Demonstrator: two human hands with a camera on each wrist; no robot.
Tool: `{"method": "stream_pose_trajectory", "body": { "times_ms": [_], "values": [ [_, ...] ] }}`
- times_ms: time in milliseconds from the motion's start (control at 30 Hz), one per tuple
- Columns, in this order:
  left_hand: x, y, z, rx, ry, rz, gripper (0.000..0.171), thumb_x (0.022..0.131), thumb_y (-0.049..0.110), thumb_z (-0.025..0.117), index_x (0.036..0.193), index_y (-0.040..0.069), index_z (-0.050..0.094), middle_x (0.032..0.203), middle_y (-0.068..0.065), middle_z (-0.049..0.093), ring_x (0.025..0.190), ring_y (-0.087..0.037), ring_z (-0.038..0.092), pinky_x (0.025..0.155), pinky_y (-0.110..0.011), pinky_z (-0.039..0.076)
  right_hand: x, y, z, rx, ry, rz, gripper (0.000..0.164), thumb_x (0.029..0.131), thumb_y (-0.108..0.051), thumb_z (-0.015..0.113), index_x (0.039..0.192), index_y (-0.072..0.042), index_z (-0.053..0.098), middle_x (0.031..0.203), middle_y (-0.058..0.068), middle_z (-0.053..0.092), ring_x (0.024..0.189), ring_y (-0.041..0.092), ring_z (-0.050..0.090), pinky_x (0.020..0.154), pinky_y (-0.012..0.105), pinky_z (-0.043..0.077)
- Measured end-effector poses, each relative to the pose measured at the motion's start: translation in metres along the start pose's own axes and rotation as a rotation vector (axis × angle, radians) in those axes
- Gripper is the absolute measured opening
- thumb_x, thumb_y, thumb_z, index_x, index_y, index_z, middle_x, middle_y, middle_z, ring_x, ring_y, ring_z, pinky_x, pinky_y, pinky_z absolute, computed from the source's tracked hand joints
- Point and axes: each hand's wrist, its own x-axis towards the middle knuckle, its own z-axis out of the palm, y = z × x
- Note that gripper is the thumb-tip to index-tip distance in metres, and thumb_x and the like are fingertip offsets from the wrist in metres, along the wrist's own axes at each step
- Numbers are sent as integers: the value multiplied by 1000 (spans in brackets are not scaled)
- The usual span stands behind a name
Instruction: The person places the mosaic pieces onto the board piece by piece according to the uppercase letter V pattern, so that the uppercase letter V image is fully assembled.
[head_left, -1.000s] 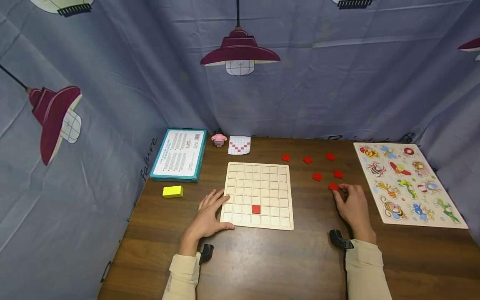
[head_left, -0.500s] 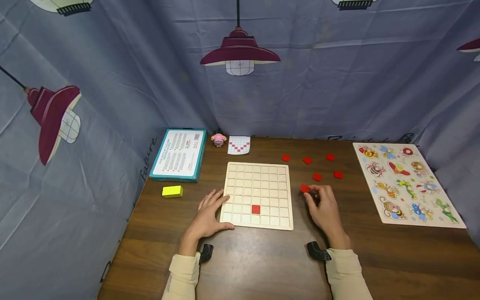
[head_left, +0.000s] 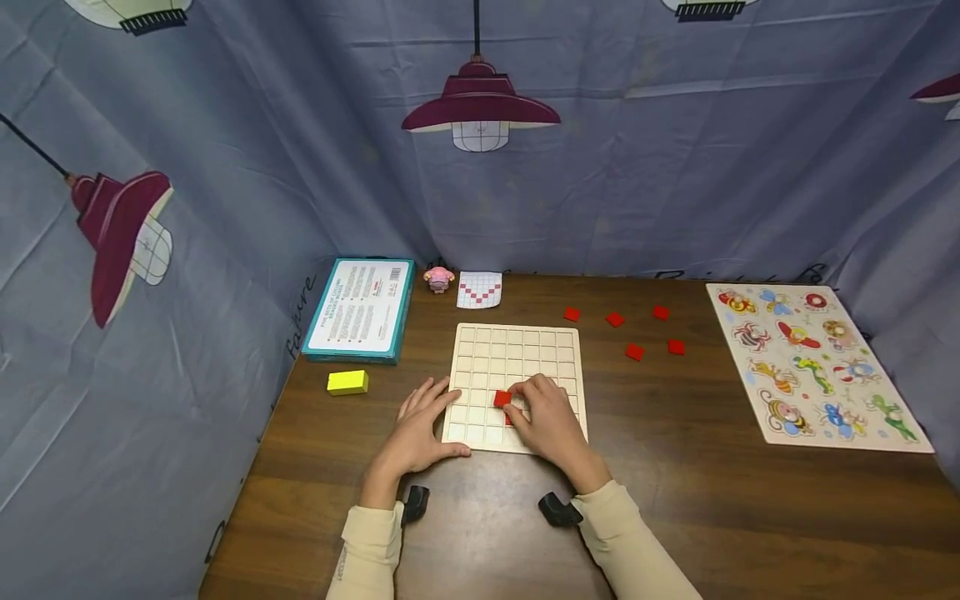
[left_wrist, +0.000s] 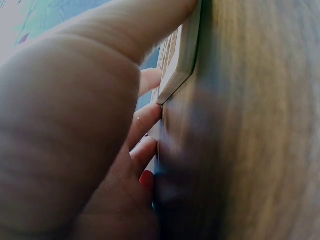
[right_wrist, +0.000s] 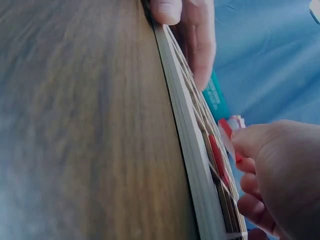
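Note:
A pale wooden grid board (head_left: pixel 517 340) lies on the table, divided into small square cells. My left hand (head_left: pixel 414 433) rests at its near left corner, fingers spread, thumb at the front edge and fingertips at the left side. With thumb and fingers my right hand (head_left: pixel 551 423) pinches a square red tile (head_left: pixel 502 399) over the lower middle of the board. In the right wrist view the held tile (right_wrist: pixel 226 129) is tilted above the grid. Another red tile (right_wrist: pixel 218 159) sits in a cell close by, mostly hidden by the right hand in the head view.
Several loose red tiles (head_left: pixel 634 352) lie right of the board. Behind it is a white card (head_left: pixel 479 290) with a red V pattern beside a pink figurine (head_left: pixel 438 279). A teal box (head_left: pixel 358 308) and yellow block (head_left: pixel 347 382) stand left; an insect puzzle board (head_left: pixel 817 367) lies right.
My right hand has picked up a red tile from the right and carried it leftward over the board. The left hand has stayed at the corner.

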Motion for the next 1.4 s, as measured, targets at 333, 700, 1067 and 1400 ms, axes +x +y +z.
{"method": "stream_pose_trajectory", "body": {
  "times_ms": [333,700,1067,1400],
  "values": [
    [1,-4,-1,-6,20,-7,93,73,49,89,152,18,49,168,-4,31,159,-31,15,127,-60,11,15,-11,8,-97,-52,9,21,92,-23,74,108,-10,74,100,5,64,92,26,60,79,42,45],
    [2,-3,2,-29,18,6,93,73,48,89,152,18,49,168,-5,31,159,-32,14,127,-61,10,13,-1,-5,-5,20,117,27,93,-27,73,114,-10,75,103,7,66,96,28,61,84,45,47],
    [0,-2,3,-43,2,8,94,73,48,89,152,17,49,168,-6,30,159,-33,14,126,-62,11,-13,137,-79,55,271,268,34,91,-11,76,120,4,68,102,18,64,92,33,59,82,45,43],
    [1,-3,2,-36,-3,3,93,74,48,89,152,18,49,168,-6,30,159,-33,14,126,-62,11,-1,172,-88,-56,171,356,35,96,-22,70,121,2,68,103,20,65,98,40,60,90,57,47]
  ]
}}
